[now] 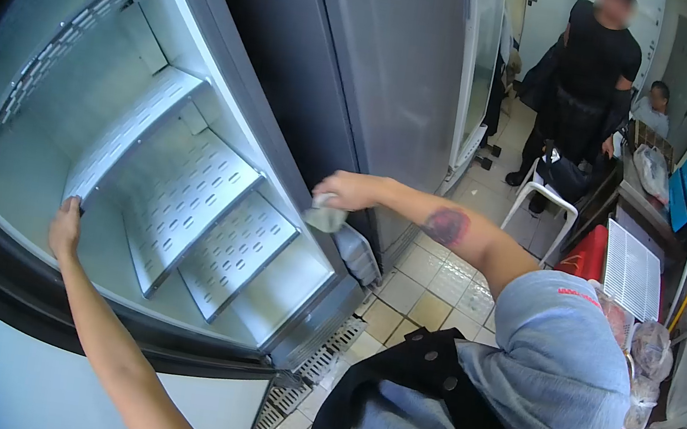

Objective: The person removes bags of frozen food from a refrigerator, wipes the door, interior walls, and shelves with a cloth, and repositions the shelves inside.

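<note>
"Where's the cloth (328,215)?"

"Bunched in the right hand (353,191), fingers closed on it, hanging just below them (soft, so no clear long axis). It's out by the fridge (317,321) opening's right edge."

"And the shelf (135,125)?"

"Inside, well apart from the cloth. Its front edge slants from the opening's right side down to the left hand (64,232), the nearer one, which grips the near corner."

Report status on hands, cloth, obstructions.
Left hand gripping edge of perforated shelf. Right hand holding pale cloth beside cabinet frame. Person standing in background.
</note>
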A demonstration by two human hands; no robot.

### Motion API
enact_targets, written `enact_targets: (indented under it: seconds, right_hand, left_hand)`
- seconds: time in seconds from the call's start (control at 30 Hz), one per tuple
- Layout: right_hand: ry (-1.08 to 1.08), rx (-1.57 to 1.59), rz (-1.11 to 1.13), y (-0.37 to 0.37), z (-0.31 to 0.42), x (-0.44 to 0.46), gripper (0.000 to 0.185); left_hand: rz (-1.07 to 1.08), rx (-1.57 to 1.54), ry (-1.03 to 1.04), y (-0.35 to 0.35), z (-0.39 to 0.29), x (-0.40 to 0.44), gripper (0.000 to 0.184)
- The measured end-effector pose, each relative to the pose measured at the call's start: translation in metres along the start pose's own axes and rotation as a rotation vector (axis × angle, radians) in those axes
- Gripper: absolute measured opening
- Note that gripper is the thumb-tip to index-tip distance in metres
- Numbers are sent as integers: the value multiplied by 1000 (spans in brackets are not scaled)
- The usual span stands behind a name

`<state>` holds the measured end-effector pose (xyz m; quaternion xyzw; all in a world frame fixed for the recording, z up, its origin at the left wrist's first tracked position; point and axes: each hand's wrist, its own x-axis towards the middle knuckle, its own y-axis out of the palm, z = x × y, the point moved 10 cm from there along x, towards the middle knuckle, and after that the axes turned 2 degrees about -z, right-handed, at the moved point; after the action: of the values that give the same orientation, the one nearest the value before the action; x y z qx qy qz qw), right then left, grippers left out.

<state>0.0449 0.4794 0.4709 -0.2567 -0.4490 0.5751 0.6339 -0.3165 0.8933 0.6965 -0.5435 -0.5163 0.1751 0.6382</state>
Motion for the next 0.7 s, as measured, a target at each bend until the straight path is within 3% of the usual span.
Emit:
enact_targets:
  seconds: [0.1,0.17,0.37,0.43,0.47,0.53,0.57,0.6,0.63,0.7]
  right_hand:
    - [240,-36,-55,15,-59,-88,31]
    - [286,-67,-131,20,-84,-132,26]
    - [449,183,-600,-7,-85,-218,19]
    - [560,232,-640,0,-100,-241,19]
    - [601,261,-637,8,-107,-248,19]
    - [604,200,-671,16,-131,-267,20]
    - [589,192,-726,11,-130,-274,21]
    - [578,186,-786,6,-131,-282,22]
    - [743,525,-757,29,-162,-295,23]
    - [739,644,-736,48,-187,-308,25]
  left_hand:
    - [10,29,11,0,4,0,55]
    - [-11,33,26,-1,2,4,56]
    - [-102,91,-21,4,14,7,61]
    - [-118,162,-133,2,15,-6,62]
    - [-203,205,-85,14,30,4,62]
    - [-210,378,68,-18,-40,-48,55]
    - [-163,232,-250,-37,-37,-72,52]
    - [-50,328,-233,-41,-49,-85,47]
    - [-92,310,-330,-61,-65,-115,43]
    - [70,390,-385,-59,-50,-134,46]
